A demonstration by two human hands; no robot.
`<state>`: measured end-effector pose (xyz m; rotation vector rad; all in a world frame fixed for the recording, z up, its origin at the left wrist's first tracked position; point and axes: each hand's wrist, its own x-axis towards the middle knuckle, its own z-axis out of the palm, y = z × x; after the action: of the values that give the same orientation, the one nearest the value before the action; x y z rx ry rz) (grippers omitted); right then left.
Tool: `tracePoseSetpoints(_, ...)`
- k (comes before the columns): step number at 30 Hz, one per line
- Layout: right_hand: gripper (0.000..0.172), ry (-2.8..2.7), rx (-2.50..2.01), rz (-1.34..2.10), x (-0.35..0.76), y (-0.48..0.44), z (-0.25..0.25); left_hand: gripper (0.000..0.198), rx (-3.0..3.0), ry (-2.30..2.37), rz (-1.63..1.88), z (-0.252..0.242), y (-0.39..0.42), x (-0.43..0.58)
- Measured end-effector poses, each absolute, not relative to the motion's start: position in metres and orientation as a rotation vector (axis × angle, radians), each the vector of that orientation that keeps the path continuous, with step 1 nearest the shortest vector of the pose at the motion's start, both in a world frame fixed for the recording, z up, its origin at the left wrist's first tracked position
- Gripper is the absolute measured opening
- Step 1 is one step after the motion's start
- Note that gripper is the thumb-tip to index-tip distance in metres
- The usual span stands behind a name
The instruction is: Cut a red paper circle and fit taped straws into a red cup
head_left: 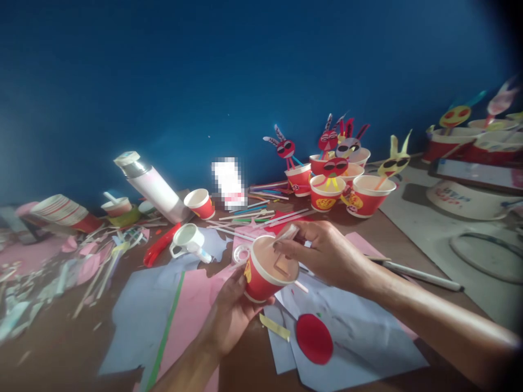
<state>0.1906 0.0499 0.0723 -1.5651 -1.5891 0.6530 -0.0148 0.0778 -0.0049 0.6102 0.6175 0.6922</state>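
Observation:
My left hand is wrapped round a red paper cup with a yellow emblem, tilted so that its mouth faces me. Over the cup's mouth, my right hand pinches a small whitish strip; blur hides what it is exactly. A tan, squarish patch shows inside the cup just below those fingertips. Beneath the cup, a red paper disc lies on pale blue paper, beside a short yellow paper strip. A white tape ring rests left of the cup.
Red cups with paper rabbit-like figures stand at back right. Further left are a white flask, a mug, red-handled scissors or a similar tool and stacked cups. Paper scraps and sticks litter the left side. A pen lies right.

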Motion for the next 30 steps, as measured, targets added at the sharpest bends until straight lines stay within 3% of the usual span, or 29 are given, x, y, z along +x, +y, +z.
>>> tracePoseSetpoints(6, 0.024, -1.630, -1.590, 0.641, 0.193, 0.048, 0.073, 0.019, 0.620, 0.583, 0.701, -0.009, 0.077, -0.015)
tracePoseSetpoints(13, 0.019, -1.579, -1.492, 0.694, 0.199, 0.047, 0.088, 0.027, 0.556, 0.550, 0.778, -0.004, 0.082, -0.015)
tracePoseSetpoints(19, 0.008, -1.763, -1.699, 0.669, 0.197, 0.043, 0.089, 0.024, 0.579, 0.500, 0.904, 0.001, 0.086, -0.020)
tracePoseSetpoints(30, 0.017, -1.985, -1.633, 0.613, 0.177, 0.039, 0.085, 0.021, 0.557, 0.416, 0.848, 0.000, 0.083, -0.021)
